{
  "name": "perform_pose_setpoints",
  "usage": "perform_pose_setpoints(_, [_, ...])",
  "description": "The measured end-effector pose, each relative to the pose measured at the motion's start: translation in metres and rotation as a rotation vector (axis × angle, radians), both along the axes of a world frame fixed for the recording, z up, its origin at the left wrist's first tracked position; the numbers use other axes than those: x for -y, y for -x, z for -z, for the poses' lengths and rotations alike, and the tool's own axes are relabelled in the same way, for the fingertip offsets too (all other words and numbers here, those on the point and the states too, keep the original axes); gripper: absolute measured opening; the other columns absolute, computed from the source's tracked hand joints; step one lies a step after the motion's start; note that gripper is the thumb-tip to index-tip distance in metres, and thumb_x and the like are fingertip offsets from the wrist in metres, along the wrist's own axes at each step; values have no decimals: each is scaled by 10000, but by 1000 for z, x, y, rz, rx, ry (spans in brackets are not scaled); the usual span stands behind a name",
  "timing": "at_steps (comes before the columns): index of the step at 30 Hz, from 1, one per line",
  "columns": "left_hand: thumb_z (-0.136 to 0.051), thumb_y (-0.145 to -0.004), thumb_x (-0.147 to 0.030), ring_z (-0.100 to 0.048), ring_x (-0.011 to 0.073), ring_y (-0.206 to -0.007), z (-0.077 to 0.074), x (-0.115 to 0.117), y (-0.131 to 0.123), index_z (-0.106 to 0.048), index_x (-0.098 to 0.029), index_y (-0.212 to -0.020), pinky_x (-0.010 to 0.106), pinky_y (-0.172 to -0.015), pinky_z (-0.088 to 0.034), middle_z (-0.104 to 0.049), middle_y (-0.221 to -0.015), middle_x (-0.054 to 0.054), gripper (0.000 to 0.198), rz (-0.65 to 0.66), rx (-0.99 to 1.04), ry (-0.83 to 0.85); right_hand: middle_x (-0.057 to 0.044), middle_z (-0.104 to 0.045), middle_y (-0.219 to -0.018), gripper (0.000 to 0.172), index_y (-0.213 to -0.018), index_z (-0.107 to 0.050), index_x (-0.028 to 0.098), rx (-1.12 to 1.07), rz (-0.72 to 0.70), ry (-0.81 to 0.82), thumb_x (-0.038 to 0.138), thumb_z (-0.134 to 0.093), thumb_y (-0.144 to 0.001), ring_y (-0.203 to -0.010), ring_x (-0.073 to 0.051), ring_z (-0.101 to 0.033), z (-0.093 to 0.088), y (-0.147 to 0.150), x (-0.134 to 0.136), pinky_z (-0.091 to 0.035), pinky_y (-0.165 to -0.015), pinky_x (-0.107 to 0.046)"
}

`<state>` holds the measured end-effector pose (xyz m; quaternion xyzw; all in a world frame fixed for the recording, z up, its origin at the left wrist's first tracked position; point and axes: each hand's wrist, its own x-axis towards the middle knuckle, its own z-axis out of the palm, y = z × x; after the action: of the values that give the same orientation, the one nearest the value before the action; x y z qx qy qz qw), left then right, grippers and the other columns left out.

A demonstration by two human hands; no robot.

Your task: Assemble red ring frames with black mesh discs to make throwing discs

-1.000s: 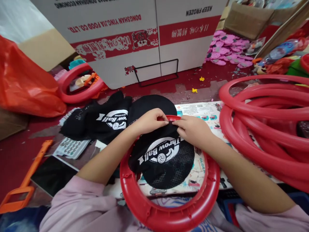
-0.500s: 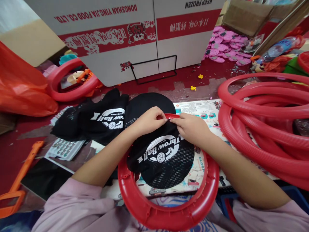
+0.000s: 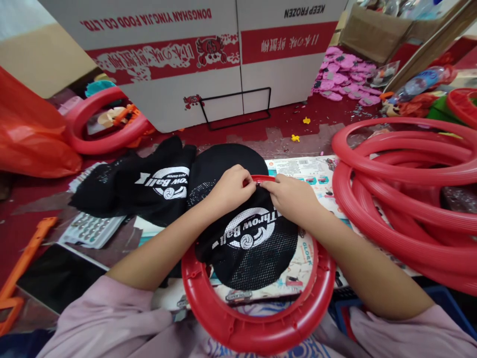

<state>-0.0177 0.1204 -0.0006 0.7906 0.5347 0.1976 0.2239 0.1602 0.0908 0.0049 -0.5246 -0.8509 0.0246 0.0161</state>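
A red plastic ring [image 3: 257, 330] leans toward me over a printed cardboard sheet [image 3: 298, 171]. Black mesh fabric [image 3: 249, 258] with white "Throw Ball" print hangs inside it from the ring's far edge. My left hand [image 3: 234, 186] pinches the fabric's top edge at the far rim. Close beside it, my right hand [image 3: 292, 199] has its thumb and forefinger pressed at the same spot. A tiny shiny piece shows between the fingertips, too small to make out. More black printed fabric [image 3: 130, 184] lies to the left.
Red rings [image 3: 402, 174] are stacked at the right. A white carton [image 3: 164, 109] with a black wire frame [image 3: 238, 124] stands behind. An orange bag [image 3: 33, 129], an orange plastic piece [image 3: 28, 263] and a grey tray [image 3: 91, 229] are at the left.
The view has shifted slightly. Both hands stay at the ring's far rim, with the left fingers a little more curled.
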Motion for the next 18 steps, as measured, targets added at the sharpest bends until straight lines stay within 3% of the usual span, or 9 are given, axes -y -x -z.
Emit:
perform_pose_setpoints(4, [-511,-797,-217,-540,193,-772,2,1,1,-551,-169,-656,351,-748,-459,-532,-770,43,154,13,5,-18,-74,-635,-934,367,-1201,-619,287,1,2,-3,233,-379,-928,-791,-213,-616,1,1,1,-318,-570,-277])
perform_pose_setpoints(7, [-531,-803,-243,-559,202,-872,-1,1,7,-591,-160,-783,362,-833,-474,-561,-866,56,104,69,23,-17,-72,-660,-991,374,-1222,-610,273,-51,-8,9,218,-402,-916,-850,-215,-630,-2,-2,2,-376,-615,-286])
perform_pose_setpoints(10, [-580,-793,-297,-569,206,-986,-7,-2,17,-604,-167,-960,359,-901,-479,-573,-1034,69,213,142,29,8,-59,-692,-1060,355,-1186,-634,231,-214,-42,107,187,-456,-881,-907,-194,-642,-7,-6,3,-435,-713,-288])
perform_pose_setpoints(13, [-589,-792,-293,-587,223,-1014,-14,-6,25,-600,-180,-1020,379,-916,-477,-607,-1076,67,255,159,-26,44,-22,-715,-1069,322,-1116,-669,231,-267,-119,206,169,-525,-835,-940,-170,-649,-9,-8,3,-452,-790,-275])
perform_pose_setpoints(18, [-518,-850,-240,-605,243,-1063,-23,-3,25,-546,-193,-1168,391,-935,-466,-645,-1159,72,322,139,-154,43,-69,-719,-1029,292,-1061,-693,197,-174,-130,172,145,-496,-851,-924,-205,-655,-1,-3,4,-450,-726,-299])
